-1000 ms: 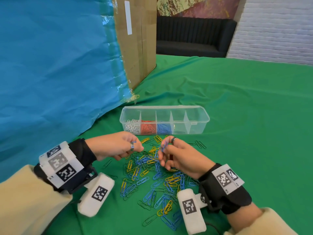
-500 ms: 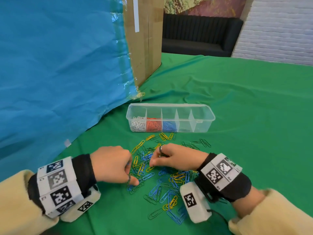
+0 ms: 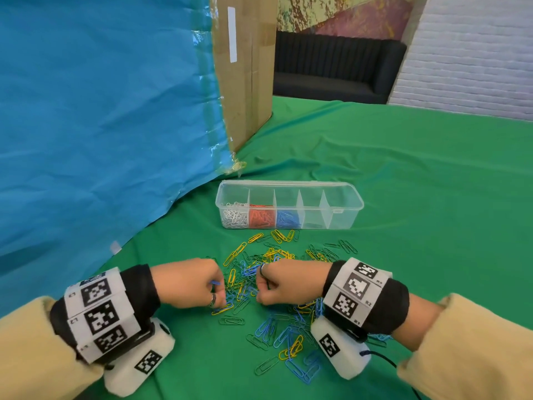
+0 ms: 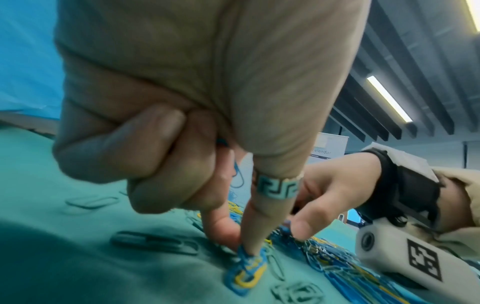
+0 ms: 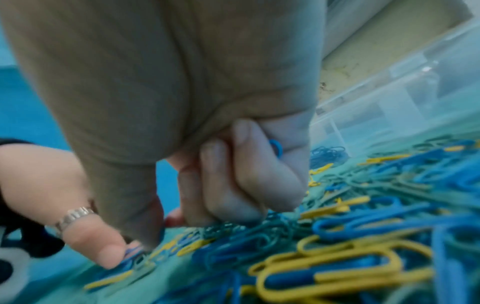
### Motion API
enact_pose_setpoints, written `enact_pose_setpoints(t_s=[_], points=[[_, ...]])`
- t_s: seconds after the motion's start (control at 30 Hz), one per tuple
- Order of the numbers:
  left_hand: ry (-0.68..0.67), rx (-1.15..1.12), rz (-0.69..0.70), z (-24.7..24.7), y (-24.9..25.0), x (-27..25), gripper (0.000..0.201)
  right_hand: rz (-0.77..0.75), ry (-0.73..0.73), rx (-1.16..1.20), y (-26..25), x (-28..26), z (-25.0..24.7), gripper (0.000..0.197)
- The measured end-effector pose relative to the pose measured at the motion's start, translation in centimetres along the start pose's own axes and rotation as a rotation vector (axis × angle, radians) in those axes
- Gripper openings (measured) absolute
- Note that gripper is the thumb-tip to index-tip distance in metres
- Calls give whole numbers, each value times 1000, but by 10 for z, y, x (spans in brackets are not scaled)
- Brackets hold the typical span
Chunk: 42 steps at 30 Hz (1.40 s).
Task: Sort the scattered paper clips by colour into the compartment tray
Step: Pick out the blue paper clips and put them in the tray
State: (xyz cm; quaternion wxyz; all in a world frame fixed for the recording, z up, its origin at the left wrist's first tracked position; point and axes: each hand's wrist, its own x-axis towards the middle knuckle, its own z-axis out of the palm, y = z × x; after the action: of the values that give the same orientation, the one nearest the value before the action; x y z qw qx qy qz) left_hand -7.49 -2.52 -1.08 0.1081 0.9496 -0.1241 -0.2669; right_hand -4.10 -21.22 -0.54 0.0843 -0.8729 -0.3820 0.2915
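Both hands pinch blue clips in the pile point(image 3: 274, 287): left hand point(image 3: 190, 282), right hand point(image 3: 288, 281). The tray point(image 3: 343, 209) stands at 12 o'clock; green tabletop point(image 3: 432, 197) lies bare at 2 o'clock.

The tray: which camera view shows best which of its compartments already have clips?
The head view. The whole tray is seen from above: white, red and blue clips fill its three left compartments, and the two right ones look empty. The right wrist view shows only a blurred part of its wall. The left wrist view does not show it.
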Motion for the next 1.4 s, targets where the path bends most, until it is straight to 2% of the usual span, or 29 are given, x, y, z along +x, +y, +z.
enact_pose_setpoints(t_s=[0.07,0.17,0.23,0.33,0.4,0.47,0.53,0.6,0.67,0.73,0.8,0.87,0.97,1.07,1.2,1.33,1.4], points=[[-1,-112,5,-1,-8,1,12,-9,14,145,3,-4,-2,24],[11,-355,14,-3,-14,2,14,27,1,529,7,-9,-3,17],[-37,-707,-7,-5,-14,1,13,44,-13,787,9,-10,-3,22],[-210,-1290,16,-10,-18,0,14,17,-3,968,11,-7,-2,25],[-295,-1531,74,-15,-21,-1,12,-25,-17,1053,11,-3,-2,26],[-321,-1622,102,-17,-23,-1,10,-35,-42,1125,10,1,-3,27],[-309,-1579,83,-16,-21,-1,9,-4,-42,1129,9,3,-5,28],[-252,-1420,14,-12,-18,1,21,25,6,1017,9,3,-7,33],[-94,-1119,-2,-7,-14,2,24,27,58,785,11,-2,-11,32],[67,-735,88,-6,-8,0,26,27,94,559,15,-8,-15,25],[95,-433,148,-6,-4,-4,19,39,109,366,18,-13,-18,25],[94,-191,121,-5,1,-8,4,36,98,185,19,-19,-19,23],[68,43,88,-1,6,-7,21,61,53,-11,15,-22,-14,23],[59,90,60,-2,5,-4,20,84,65,-63,14,-15,-9,26],[37,46,53,-2,3,-3,12,78,44,-67,16,-9,-9,14],[51,-202,36,-6,-7,-2,15,52,73,41,17,-14,-11,13],[41,-440,39,-9,-8,-3,15,43,84,185,21,-16,-13,14]])
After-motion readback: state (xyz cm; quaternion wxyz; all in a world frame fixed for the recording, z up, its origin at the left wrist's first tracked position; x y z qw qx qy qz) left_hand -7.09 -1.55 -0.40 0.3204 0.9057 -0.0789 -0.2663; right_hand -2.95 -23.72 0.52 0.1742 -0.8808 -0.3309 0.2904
